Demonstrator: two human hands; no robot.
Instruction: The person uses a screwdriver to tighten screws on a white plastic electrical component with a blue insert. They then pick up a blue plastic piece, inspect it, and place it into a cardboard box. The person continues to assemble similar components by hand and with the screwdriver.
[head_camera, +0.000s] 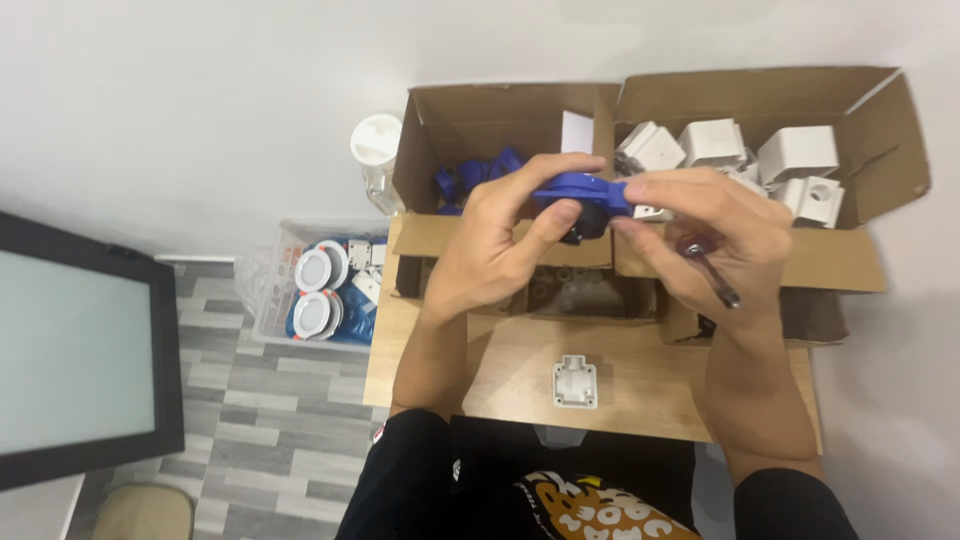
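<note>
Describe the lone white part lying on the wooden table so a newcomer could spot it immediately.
Start at the wooden table in front of the two open cardboard boxes. Below the hands, on bare wood, lies a small square white part. Unlike the white parts piled in the right box, it lies alone.

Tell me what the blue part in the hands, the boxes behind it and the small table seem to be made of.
Blue part: likely moulded plastic, judging by its even colour and smooth, slightly glossy surface. Boxes: brown corrugated cardboard, matte, with creased flaps. Table: light wood or wood-look board with a pale grain and a satin finish; which one cannot be told.
</note>
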